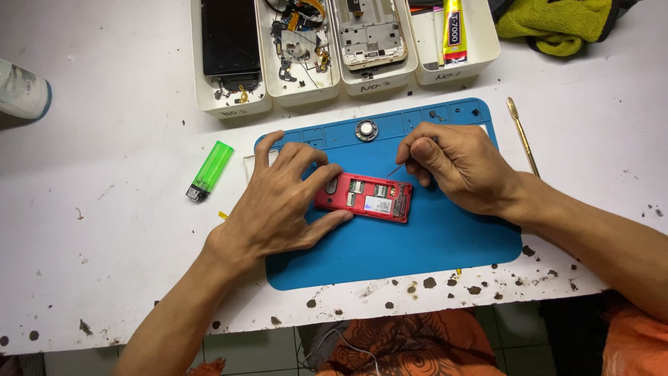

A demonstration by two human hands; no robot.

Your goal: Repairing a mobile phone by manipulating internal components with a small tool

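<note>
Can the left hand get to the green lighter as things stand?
Probably yes: the left hand rests on the red phone, and only bare white table lies between it and the green lighter.

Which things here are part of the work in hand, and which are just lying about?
In use:
- left hand pressing down the red phone
- right hand holding a thin tool to the phone
- blue mat under them

Lying about:
- green lighter
- white trays of parts
- glue tube
- spudger
- yellow-green cloth
- round speaker
</note>
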